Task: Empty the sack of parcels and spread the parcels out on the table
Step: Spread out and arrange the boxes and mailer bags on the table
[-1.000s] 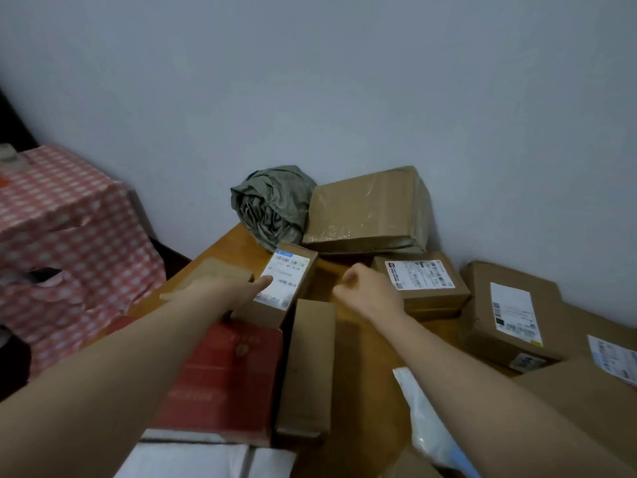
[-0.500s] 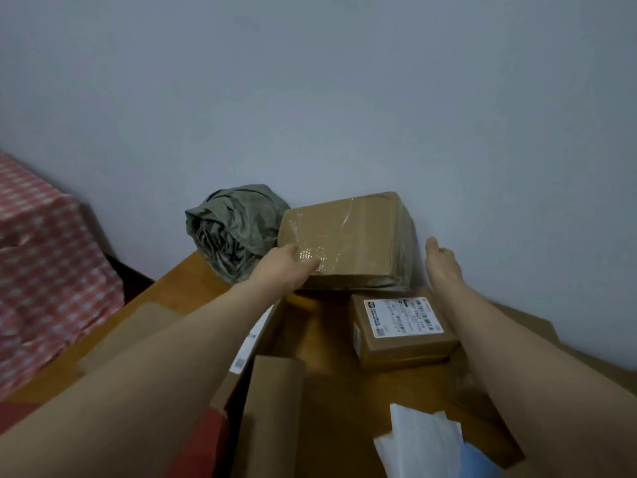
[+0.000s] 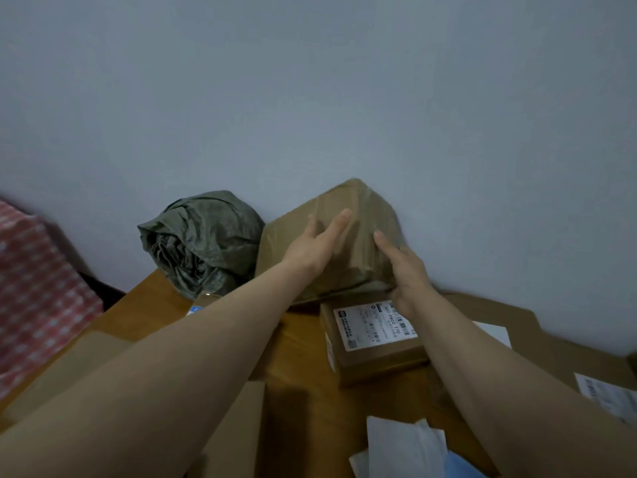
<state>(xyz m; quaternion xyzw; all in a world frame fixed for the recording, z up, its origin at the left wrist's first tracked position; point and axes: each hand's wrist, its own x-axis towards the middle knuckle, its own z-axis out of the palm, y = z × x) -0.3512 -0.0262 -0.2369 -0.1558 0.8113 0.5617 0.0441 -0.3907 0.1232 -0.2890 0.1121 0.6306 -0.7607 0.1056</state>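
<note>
Bare table strip (image 3: pixel 298 355) mid — sack (image 3: pixel 203 243) L, labelled box (image 3: pixel 374 353) R, wall (image 3: pixel 465 201) tight behind big parcel (image 3: pixel 348 270)

Plain pale grey-blue wall (image 3: pixel 310 98), wooden table (image 3: pixel 300 367), red checked cloth (image 3: pixel 41 298) at left, dim light.

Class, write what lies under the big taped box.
Table shows just below the taped box. Whether it rests on the labelled box is hidden: the right hand covers that corner.

Reaching forward with both bare arms, forearms angled in toward each other. Holding left grip (image 3: pixel 317 246) flat, fingers straight and together. Right grip (image 3: pixel 406 270) just beside it, fingers pretty straight too, palm turned leftward.
</note>
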